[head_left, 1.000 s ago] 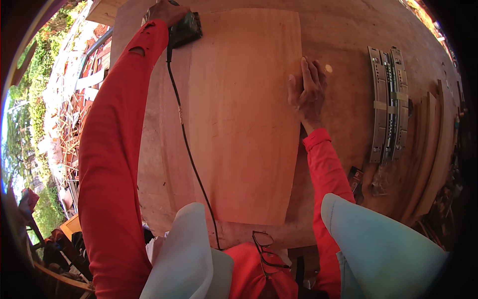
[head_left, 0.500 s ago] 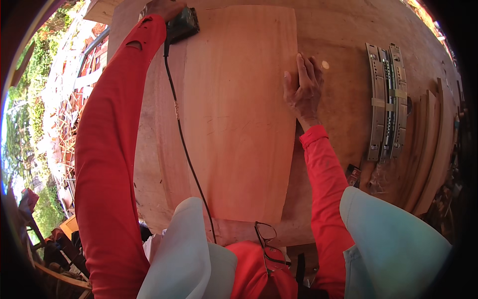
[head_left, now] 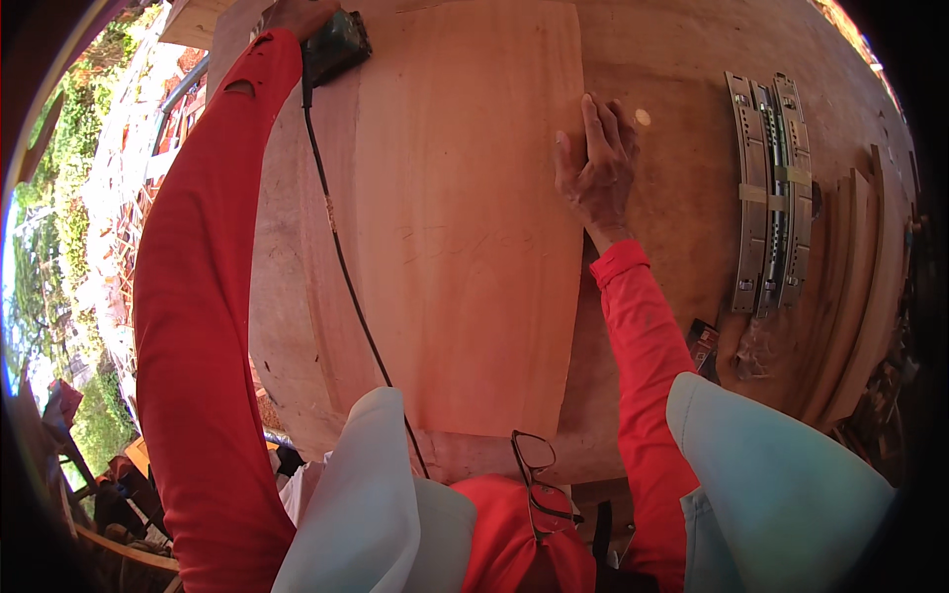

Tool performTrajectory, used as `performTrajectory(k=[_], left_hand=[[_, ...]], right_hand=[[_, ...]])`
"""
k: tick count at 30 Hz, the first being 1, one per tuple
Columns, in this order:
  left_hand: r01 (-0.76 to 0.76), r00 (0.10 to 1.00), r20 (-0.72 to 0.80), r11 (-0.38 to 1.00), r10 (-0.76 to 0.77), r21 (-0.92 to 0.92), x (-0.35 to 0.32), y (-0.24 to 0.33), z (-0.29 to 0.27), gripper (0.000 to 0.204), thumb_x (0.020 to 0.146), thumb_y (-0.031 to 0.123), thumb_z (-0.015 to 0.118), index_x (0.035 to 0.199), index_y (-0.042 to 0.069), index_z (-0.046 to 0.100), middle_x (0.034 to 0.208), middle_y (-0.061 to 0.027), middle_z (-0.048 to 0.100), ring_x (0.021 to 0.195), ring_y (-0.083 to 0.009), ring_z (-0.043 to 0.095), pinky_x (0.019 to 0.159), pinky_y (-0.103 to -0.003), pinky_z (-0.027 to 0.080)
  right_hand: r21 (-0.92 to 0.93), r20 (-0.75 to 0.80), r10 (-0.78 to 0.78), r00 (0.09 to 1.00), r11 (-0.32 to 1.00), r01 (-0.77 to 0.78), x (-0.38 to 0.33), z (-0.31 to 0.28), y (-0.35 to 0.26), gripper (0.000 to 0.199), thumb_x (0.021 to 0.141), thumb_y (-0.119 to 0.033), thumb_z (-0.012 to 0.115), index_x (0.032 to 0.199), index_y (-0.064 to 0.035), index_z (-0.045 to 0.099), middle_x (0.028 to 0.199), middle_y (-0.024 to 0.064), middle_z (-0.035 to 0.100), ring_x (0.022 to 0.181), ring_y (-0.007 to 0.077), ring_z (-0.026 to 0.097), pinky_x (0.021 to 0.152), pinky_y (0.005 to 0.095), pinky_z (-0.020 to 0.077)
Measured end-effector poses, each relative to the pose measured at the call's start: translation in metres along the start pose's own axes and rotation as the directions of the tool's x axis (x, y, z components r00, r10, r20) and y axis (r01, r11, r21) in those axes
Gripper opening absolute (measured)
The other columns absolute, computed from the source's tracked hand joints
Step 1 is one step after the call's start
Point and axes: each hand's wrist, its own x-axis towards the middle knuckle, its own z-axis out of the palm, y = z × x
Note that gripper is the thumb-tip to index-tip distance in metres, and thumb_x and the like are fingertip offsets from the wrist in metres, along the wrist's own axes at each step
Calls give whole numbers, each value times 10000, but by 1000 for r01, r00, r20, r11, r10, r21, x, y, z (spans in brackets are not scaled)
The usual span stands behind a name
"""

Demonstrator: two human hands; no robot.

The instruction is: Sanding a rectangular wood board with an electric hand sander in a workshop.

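Note:
A pale reddish-brown wooden panel [head_left: 465,316] lies flat in front of me, with faint pencil marks near its middle. At its far left, my left hand [head_left: 297,15] is closed over a dark green corded electric sander [head_left: 341,47]; the top of the frame cuts off part of this hand. The sander's black cord [head_left: 341,252] runs back toward my body across the panel. My right hand [head_left: 601,163] rests flat with fingers spread, over the panel's right edge, and holds nothing.
The panel sits on a larger wooden work surface [head_left: 672,198]. To the right lie taped metal drawer slides [head_left: 771,193], a small dark packet [head_left: 703,341] and long wooden strips [head_left: 850,296]. Eyeglasses [head_left: 539,484] hang at my chest. Foliage and scattered debris show beyond the left edge.
My left hand and the sander have moved a little left across the panel, the cord shifting with them. The view has shifted slightly; my right hand stays at the panel's right edge.

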Motion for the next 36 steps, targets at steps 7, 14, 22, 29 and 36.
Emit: performTrajectory(k=[7,14,22,29,36], left_hand=[[3,1000,-9,999,-3,41,2,0,1,897,688,582,729,1268,-96,641,1272,-302,667,1207,-424,650,1035,-440,507],[-45,996,79,998,41,51,5,-10,-11,914,699,582,725,1271,-123,622,1257,-333,659,1201,-444,648,1027,-444,512],[-25,999,24,997,23,71,-1,-11,-14,885,710,571,728,1279,-96,607,1219,-304,680,1152,-421,674,1000,-446,521],[-55,997,40,973,65,-224,-38,29,-22,602,636,422,832,916,-100,724,842,-189,754,812,-300,750,761,-400,612],[-252,920,79,735,384,-630,-47,15,-31,577,598,454,847,844,-58,741,799,-167,753,789,-303,746,766,-388,611]], right_hand=[[25,-15,2,1000,1000,-2,1,3,-1,574,889,-280,677,1386,-11,574,1402,129,596,1365,414,467,1159,571,318],[-1,-15,11,1000,1000,-11,2,3,-2,578,880,-279,682,1379,-6,578,1386,134,601,1358,417,471,1151,576,329],[8,-23,2,1000,1000,-2,3,6,-4,585,874,-284,685,1376,-3,580,1389,141,600,1351,422,474,1147,573,336],[9,-14,-2,1000,1000,3,2,7,-3,585,878,-288,682,1371,9,581,1396,139,596,1355,418,469,1147,573,336],[9,-9,2,1000,1000,-2,2,10,-9,585,875,-280,688,1375,4,582,1400,137,596,1347,412,481,1149,569,333]])
